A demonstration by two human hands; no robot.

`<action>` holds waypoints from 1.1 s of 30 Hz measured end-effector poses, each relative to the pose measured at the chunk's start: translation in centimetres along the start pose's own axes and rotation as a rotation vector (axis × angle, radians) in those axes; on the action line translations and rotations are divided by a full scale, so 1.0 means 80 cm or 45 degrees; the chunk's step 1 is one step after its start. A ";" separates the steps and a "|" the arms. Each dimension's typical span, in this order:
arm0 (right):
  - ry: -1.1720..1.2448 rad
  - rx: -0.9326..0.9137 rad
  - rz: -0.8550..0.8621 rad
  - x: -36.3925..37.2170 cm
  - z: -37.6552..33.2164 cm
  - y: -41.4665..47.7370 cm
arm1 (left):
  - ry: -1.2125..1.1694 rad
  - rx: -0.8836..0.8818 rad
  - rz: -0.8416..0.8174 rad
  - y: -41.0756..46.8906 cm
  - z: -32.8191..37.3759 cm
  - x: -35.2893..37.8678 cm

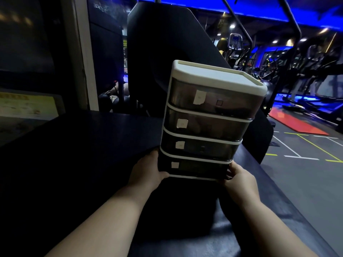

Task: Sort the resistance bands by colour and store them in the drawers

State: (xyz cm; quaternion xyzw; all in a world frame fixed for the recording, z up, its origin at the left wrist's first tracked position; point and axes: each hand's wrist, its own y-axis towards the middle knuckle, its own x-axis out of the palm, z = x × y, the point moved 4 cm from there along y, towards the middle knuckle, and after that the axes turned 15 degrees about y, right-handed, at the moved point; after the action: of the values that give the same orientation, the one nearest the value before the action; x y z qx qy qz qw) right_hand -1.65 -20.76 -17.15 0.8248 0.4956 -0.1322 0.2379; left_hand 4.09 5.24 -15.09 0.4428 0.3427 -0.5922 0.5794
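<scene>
A white-framed drawer unit [219, 75] with several smoky see-through drawers stands tilted over a dark table [83, 145]. Each drawer front carries a small white paper label [199, 97]. All drawers are closed. My left hand [146, 171] grips the unit's lower left corner. My right hand [241, 180] grips its lower right corner. Dim shapes show behind the drawer fronts, but I cannot tell what they are. No resistance bands are visible outside the unit.
A tall black padded backrest [167, 43] rises right behind the drawer unit. The table's right edge drops to a grey gym floor [306, 173] with painted lines and a red mat [293, 123]. Treadmills [315, 80] stand at the far right.
</scene>
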 end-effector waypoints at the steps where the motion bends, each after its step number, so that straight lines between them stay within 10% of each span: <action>1: 0.011 0.000 -0.003 0.001 -0.001 0.003 | -0.007 -0.001 -0.001 0.002 -0.001 0.000; 18: 0.045 -0.041 -0.069 0.084 -0.024 0.072 | -0.375 -0.307 0.122 0.044 -0.051 0.013; 33: -0.105 0.025 -0.068 0.100 -0.026 0.088 | 0.003 -0.295 -0.092 0.055 -0.048 0.010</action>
State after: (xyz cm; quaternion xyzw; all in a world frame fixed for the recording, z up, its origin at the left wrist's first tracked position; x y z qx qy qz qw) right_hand 8.31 -16.39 -17.14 0.8074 0.5059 -0.1770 0.2464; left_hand 8.99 8.07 -16.77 0.3609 0.4252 -0.5687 0.6046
